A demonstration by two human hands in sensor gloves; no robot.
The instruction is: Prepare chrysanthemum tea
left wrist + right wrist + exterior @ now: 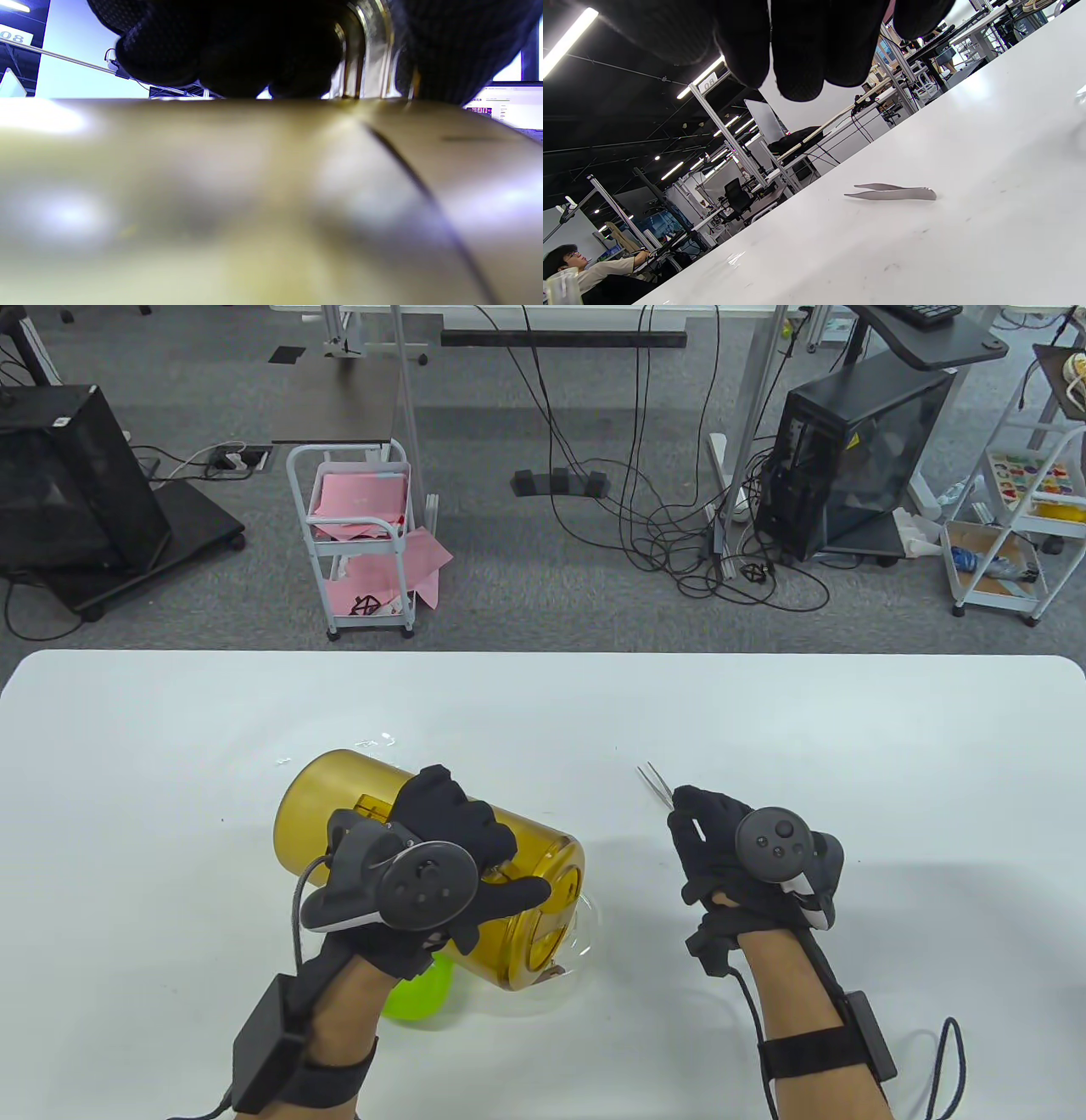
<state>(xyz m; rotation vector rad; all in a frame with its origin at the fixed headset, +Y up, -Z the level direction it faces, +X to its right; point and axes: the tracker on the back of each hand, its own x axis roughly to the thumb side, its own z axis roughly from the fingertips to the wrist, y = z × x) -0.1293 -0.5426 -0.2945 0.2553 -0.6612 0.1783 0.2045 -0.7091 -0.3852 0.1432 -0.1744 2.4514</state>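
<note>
My left hand (496, 857) grips a translucent amber pitcher (339, 806) and holds it tipped over on its side, mouth toward the lower right. The mouth hangs over a clear glass bowl (587, 929) on the white table (170, 780); something small and brownish shows at the bowl's near side. In the left wrist view the pitcher's wall (254, 190) fills the frame, with my gloved fingers (237, 55) curled at its top. Metal tweezers (655, 782) (895, 193) lie flat on the table. My right hand (691, 823) hovers just above their near end, its fingers (797, 51) holding nothing.
A lime-green plastic piece (420, 994) lies on the table under my left wrist, beside the bowl. A faint glassy glint (373, 743) shows just behind the pitcher. Beyond the far table edge are carts, computer towers and cables on the floor.
</note>
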